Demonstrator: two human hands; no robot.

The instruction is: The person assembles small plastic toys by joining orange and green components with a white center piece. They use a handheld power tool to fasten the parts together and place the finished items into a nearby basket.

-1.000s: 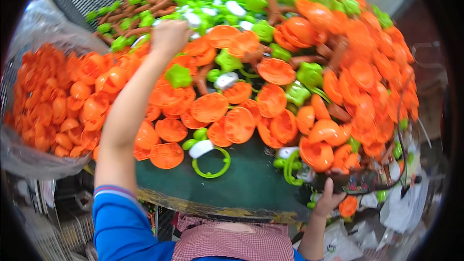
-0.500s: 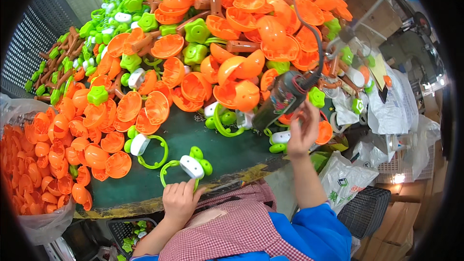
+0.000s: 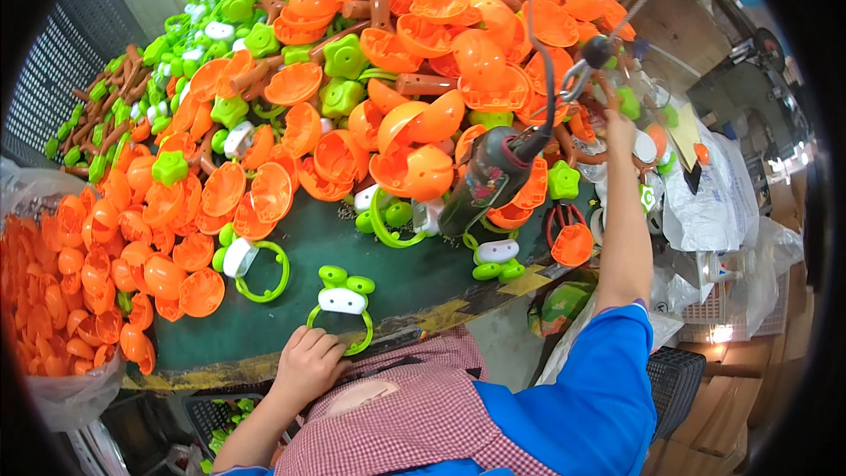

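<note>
While the green surface [image 3: 207, 335] carries heaped orange shells [image 3: 480, 57], the hanging black tool [image 3: 486, 178] could knock some loose if the right arm [image 3: 627, 238] snags its cord [image 3: 552, 101]. Versus 0.5 s ago, right hand [image 3: 617, 130] reaches past the tool, grip can't tell; left hand [image 3: 308, 360], fingers curled closed, holds 1 ring piece [image 3: 342, 301], now lobes-away, near edge.

Markings: no text legible.

Dark cylindrical tool [image 3: 485, 181]: multicoloured patch on its body, too small to make out. White plastic bag [image 3: 716, 198], right side: faint print, blurred. Table edge [image 3: 454, 313]: worn yellow-and-black marking.
</note>
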